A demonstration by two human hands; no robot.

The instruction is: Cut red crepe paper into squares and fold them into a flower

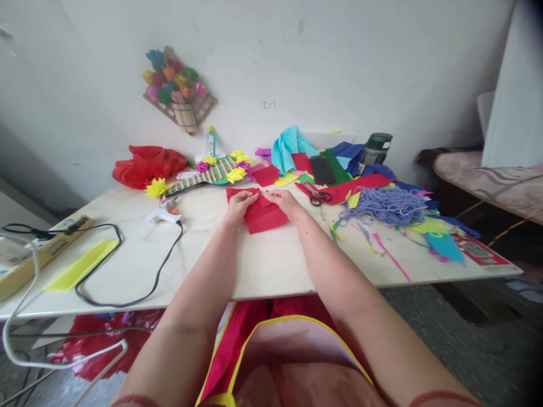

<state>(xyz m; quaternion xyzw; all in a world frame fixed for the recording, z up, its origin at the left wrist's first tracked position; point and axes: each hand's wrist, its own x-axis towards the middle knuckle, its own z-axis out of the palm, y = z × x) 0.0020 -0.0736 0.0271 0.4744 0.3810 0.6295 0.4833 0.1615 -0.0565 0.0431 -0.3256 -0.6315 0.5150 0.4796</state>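
Note:
A sheet of red paper lies on the white table in front of me. My left hand rests on its upper left part, fingers curled and pinching the top edge. My right hand presses on its upper right part, fingers bent onto the paper. The two hands nearly meet at the sheet's top edge, where the paper looks folded.
Scissors lie right of my right hand, beside purple yarn and coloured paper scraps. A glue gun with black cord, a yellow strip and a power strip sit left. Paper flowers, a red bag and a bottle stand behind.

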